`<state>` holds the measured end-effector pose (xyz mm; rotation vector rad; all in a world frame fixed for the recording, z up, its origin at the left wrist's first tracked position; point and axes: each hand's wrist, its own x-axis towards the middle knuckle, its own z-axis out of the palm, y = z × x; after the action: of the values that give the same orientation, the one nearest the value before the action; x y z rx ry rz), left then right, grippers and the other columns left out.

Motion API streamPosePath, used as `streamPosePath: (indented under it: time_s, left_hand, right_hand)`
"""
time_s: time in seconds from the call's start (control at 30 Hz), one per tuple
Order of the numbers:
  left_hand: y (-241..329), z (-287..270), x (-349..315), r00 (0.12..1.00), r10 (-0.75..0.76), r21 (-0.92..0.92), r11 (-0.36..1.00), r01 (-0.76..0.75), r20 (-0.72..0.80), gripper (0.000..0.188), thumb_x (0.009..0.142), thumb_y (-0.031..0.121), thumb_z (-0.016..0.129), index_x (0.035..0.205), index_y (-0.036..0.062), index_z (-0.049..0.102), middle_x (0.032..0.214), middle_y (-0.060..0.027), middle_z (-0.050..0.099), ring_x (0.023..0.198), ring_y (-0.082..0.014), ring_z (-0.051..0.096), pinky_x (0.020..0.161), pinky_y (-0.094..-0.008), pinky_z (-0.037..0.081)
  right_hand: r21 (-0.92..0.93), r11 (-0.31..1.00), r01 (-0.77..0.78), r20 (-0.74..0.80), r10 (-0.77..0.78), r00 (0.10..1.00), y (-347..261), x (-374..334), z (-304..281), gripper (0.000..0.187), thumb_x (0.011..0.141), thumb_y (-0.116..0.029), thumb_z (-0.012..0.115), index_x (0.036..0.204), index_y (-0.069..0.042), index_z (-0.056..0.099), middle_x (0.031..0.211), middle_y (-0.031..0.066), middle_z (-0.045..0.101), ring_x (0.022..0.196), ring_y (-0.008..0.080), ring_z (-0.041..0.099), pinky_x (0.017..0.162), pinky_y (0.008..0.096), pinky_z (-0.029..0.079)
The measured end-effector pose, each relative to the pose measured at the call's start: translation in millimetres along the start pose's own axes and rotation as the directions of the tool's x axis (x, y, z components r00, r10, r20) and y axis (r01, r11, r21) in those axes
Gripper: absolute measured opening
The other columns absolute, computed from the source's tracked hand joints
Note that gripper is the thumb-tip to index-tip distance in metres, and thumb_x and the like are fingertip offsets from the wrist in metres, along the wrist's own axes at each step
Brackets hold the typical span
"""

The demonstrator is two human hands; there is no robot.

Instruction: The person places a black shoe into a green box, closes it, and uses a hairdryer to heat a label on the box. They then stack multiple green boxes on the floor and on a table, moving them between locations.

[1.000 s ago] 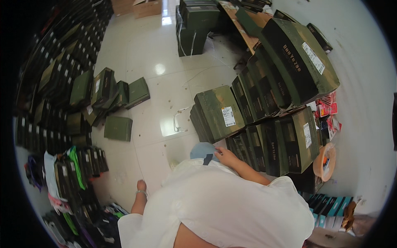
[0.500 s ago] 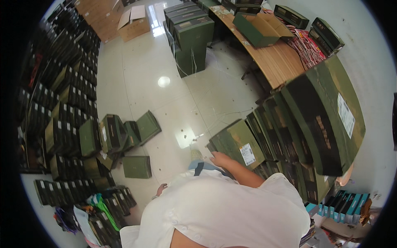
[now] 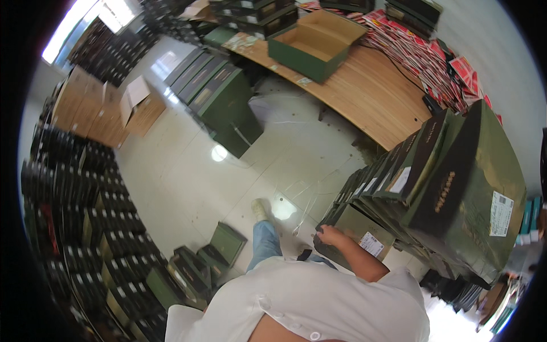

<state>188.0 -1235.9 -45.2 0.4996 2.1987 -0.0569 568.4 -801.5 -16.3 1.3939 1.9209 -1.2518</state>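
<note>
My right hand (image 3: 329, 235) is closed on the near-left edge of a green shoebox (image 3: 354, 221) with a white label, just right of my body. The box is level with the lower part of a row of upright green and black shoeboxes (image 3: 399, 154), and its far side lies against them. A larger-looking green box (image 3: 467, 199), also labelled, stands closest at the right end of that row. My left hand is hidden behind my white shirt.
A wooden table (image 3: 393, 97) holds an open green box (image 3: 310, 51) and a heap of red printed packets (image 3: 421, 51). Strapped green boxes (image 3: 228, 108) stand on the tiled floor. Loose boxes (image 3: 225, 242) lie left of my leg; stacked shoeboxes (image 3: 97, 228) and brown cartons (image 3: 85, 108) line the left.
My view has turned to the right and I have stepped forward, one leg now showing. The right hand keeps its hold on the shoebox. My left hand has gone out of sight.
</note>
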Motion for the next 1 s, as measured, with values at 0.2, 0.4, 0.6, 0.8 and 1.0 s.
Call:
streamPosePath:
  time_s: [0.2, 0.4, 0.6, 0.8, 1.0]
  left_hand:
    - [78.9, -153.0, 174.9, 0.986, 0.151, 0.261, 0.951, -0.165, 0.075, 0.037, 0.087, 0.021, 0.049, 0.119, 0.0021, 0.056, 0.106, -0.0221, 0.065, 0.099, -0.0401, 0.061, 0.086, -0.0478, 0.049]
    - [355.6, -275.2, 383.1, 0.784, 0.614, 0.348, 0.758, -0.552, -0.093, 0.040, 0.087, 0.019, 0.050, 0.123, 0.0010, 0.051, 0.106, -0.0244, 0.064, 0.098, -0.0440, 0.060, 0.084, -0.0520, 0.049]
    - [719.3, -361.2, 309.1, 0.279, 0.931, 0.145, 0.317, -0.937, -0.235, 0.046, 0.087, 0.015, 0.058, 0.129, 0.0021, 0.047, 0.123, -0.0251, 0.053, 0.115, -0.0414, 0.049, 0.098, -0.0458, 0.041]
    - [890.7, -357.1, 201.8, -0.209, 0.933, 0.564, -0.008, -0.826, -0.293, 0.064, 0.078, 0.027, 0.072, 0.133, 0.0082, 0.045, 0.134, -0.0215, 0.046, 0.124, -0.0388, 0.042, 0.106, -0.0507, 0.031]
    - [973.0, -354.8, 245.4, 0.249, 0.943, 0.618, 0.063, -0.783, 0.219, 0.033, 0.074, 0.033, 0.072, 0.101, 0.0136, 0.067, 0.106, -0.0106, 0.064, 0.107, -0.0297, 0.056, 0.092, -0.0461, 0.041]
  right_hand:
    - [0.194, 0.980, 0.053, -0.339, 0.017, 0.941, -72.2, 41.3, -29.5, 0.046, 0.091, -0.036, 0.054, 0.122, -0.002, 0.055, 0.109, 0.0233, 0.064, 0.103, 0.0390, 0.061, 0.090, 0.0454, 0.048]
    - [0.619, 0.784, -0.046, -0.284, 0.278, 0.918, -133.8, 37.5, -79.1, 0.044, 0.091, -0.035, 0.053, 0.123, -0.004, 0.056, 0.112, 0.0224, 0.063, 0.105, 0.0384, 0.060, 0.092, 0.0448, 0.048]
    - [0.492, 0.850, -0.187, -0.380, 0.403, 0.832, -112.0, 65.9, -88.7, 0.046, 0.091, -0.035, 0.053, 0.124, -0.004, 0.056, 0.113, 0.0228, 0.063, 0.107, 0.0373, 0.060, 0.092, 0.0435, 0.048]
    - [0.651, 0.751, -0.113, -0.345, 0.425, 0.837, -103.3, 130.8, -170.5, 0.045, 0.090, -0.035, 0.052, 0.121, -0.003, 0.058, 0.111, 0.0226, 0.064, 0.105, 0.0375, 0.061, 0.091, 0.0436, 0.048]
    - [0.480, 0.877, -0.010, -0.515, 0.292, 0.806, -65.4, 217.7, -299.1, 0.039, 0.090, -0.032, 0.051, 0.112, -0.001, 0.060, 0.105, 0.0264, 0.063, 0.099, 0.0430, 0.059, 0.085, 0.0444, 0.048]
